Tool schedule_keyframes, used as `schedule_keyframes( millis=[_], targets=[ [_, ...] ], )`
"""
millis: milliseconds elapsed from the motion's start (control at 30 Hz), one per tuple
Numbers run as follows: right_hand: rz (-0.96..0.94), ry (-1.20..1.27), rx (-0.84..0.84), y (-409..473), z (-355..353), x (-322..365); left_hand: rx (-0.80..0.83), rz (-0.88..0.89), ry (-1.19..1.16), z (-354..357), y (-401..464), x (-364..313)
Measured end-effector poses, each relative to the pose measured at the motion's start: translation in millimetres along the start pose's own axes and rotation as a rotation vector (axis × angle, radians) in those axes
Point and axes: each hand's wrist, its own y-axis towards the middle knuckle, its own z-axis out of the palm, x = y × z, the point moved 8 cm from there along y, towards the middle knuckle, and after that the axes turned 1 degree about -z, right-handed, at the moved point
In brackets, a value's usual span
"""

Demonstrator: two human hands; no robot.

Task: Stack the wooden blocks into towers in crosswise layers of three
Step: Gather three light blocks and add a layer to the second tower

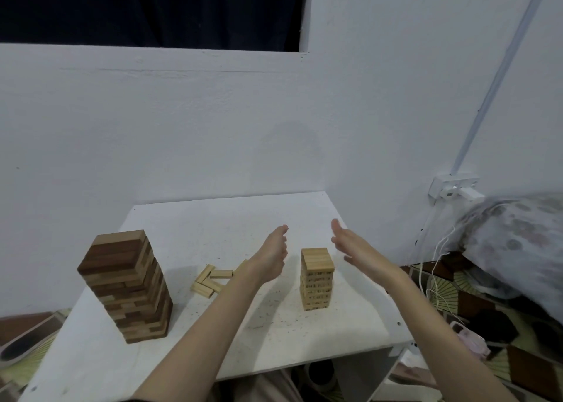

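A small tower of pale wooden blocks (316,280) stands on the white table (213,225), right of centre. My left hand (271,258) hovers just left of its top, fingers relaxed and holding nothing. My right hand (356,249) hovers just right of the top, fingers straight, palm facing the tower. Neither hand touches the tower. Several loose pale blocks (210,281) lie in a small heap behind my left forearm. A taller tower of darker brown blocks (128,286) stands at the left of the table.
The table's back edge meets a white wall. A wall socket with a plug (454,187) and white cables hang at the right, beside a patterned pillow (515,243). A patterned mat (475,310) covers the floor to the right.
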Motion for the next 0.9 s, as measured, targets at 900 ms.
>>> schedule_keyframes(
  millis=[900],
  targets=[
    [-0.13,-0.84,0.163,23.0,-5.3,12.1,-0.012,0.314,1.006,25.5,-5.5,-9.2]
  ],
)
